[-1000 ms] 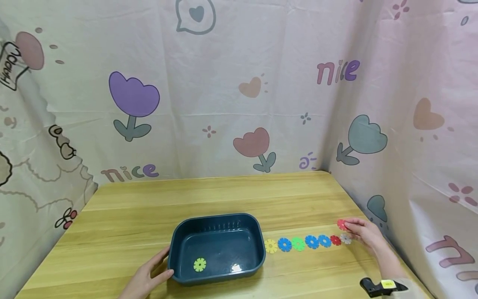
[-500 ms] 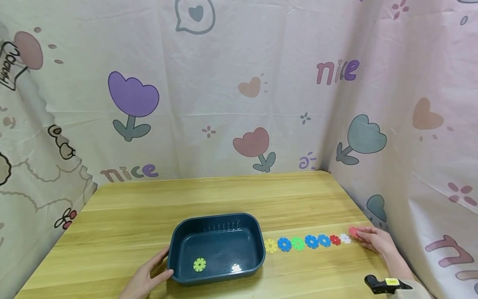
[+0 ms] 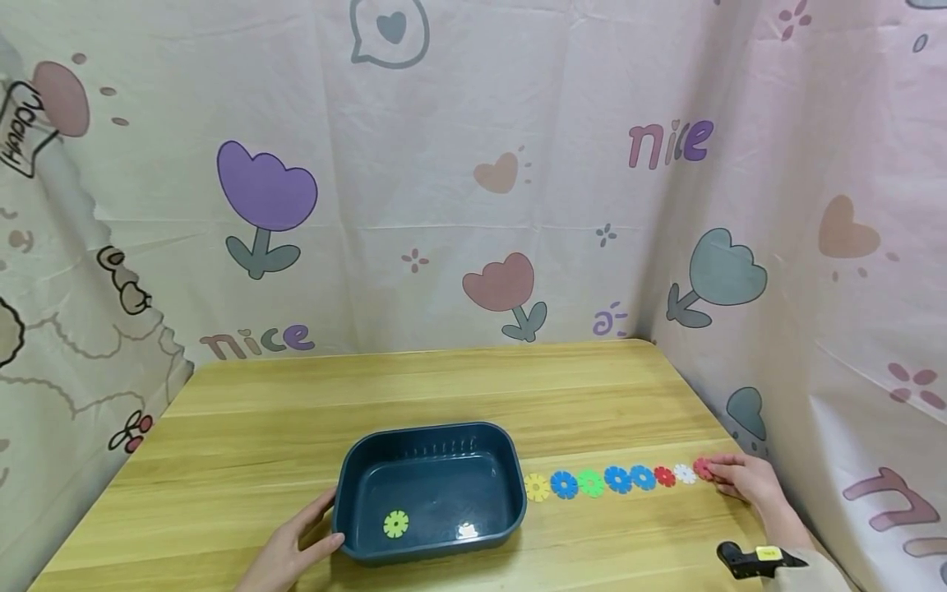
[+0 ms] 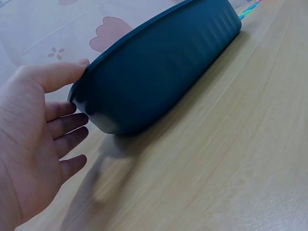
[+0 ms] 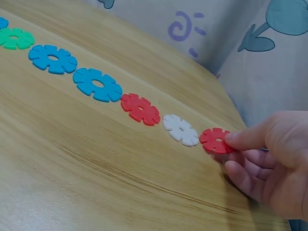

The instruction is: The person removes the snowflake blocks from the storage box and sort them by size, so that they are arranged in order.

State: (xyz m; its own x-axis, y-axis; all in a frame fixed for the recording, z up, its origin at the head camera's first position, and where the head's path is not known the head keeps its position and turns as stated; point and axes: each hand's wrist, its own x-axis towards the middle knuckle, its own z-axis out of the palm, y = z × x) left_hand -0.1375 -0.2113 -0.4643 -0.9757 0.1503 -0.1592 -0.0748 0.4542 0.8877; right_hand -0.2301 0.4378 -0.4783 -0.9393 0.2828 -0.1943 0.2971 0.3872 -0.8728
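At the right end of a row on the table, my right hand (image 3: pixel 746 481) pinches a red notched plastic disc (image 5: pixel 215 140) between thumb and fingers. The disc lies beside a white disc (image 5: pixel 180 130), and left of that comes another red disc (image 5: pixel 140 109). My left hand (image 3: pixel 290 538) touches the lower left corner of a dark blue-green plastic basin (image 3: pixel 427 554). In the left wrist view, its thumb rests at the rim and loosely bent fingers lie against the outer wall. One yellow-green disc (image 3: pixel 395 524) lies inside the basin.
Blue discs (image 3: pixel 618 479), a green disc (image 3: pixel 590 483) and a yellow disc (image 3: pixel 537 487) continue the row leftward to the basin's right side. Printed curtains (image 3: pixel 414 189) hang behind and beside the wooden table (image 3: pixel 296 403). The table's right edge runs close by my right hand.
My right hand has carried the red disc right and down, from above the white disc to the end of the row. My left hand and the basin stay put.
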